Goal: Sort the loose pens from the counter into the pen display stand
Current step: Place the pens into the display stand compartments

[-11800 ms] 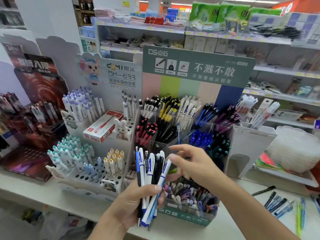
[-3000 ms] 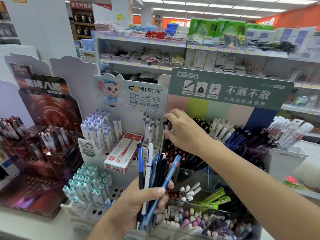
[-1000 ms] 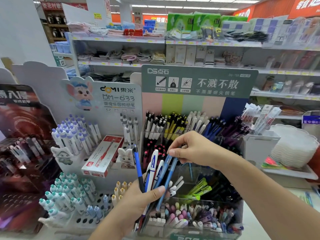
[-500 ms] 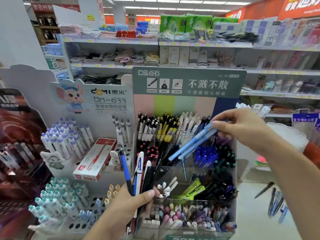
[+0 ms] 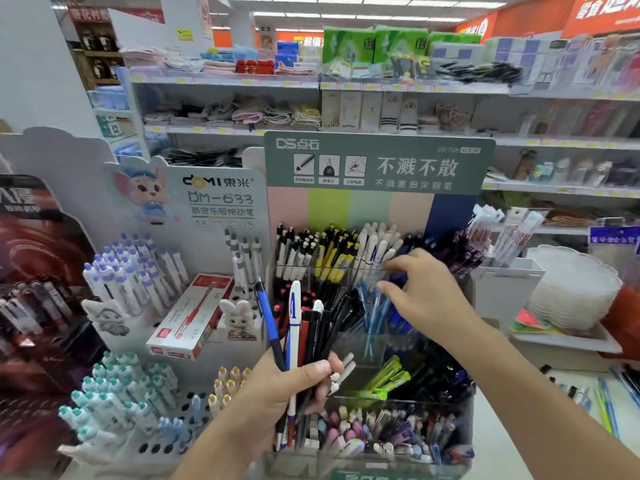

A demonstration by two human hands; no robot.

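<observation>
Shop shelving (image 5: pixel 311 84) fills the far background, its folded cloths, green packs and boxes too blurred for their labels to be read, and orange wall signs at the top right are cut off by the frame edge. On the near counter (image 5: pixel 502 441) stands the pen display stand (image 5: pixel 377 161), whose grey-green header reads "DS", "DS-768" and "不溅不散", with a smaller line beneath that I read as "不溅墨细尖钢笔". Left of it, a white stand (image 5: pixel 207 202) with a cartoon mouse reads "DOMI 東米" and "DM-633"; a red and white pen box (image 5: pixel 190 317) leans on its tiers, its print illegible. At the far left a dark red display (image 5: pixel 31 237) is cropped, only part of its writing showing.

The left hand (image 5: pixel 277 393) grips a bundle of loose pens (image 5: pixel 298 327) upright in front of the stand's clear compartments, thumb across them; a blue one and a white one stand highest, and the lower tips are hidden behind the hand. The right hand (image 5: pixel 429 296) reaches over the middle tier with fingers loosely curled above the light blue pens (image 5: pixel 372 306) standing there; motion blur hides whether the fingertips touch or pinch them. More loose pens (image 5: pixel 604 403) lie on the counter at the right edge, partly cut off.
</observation>
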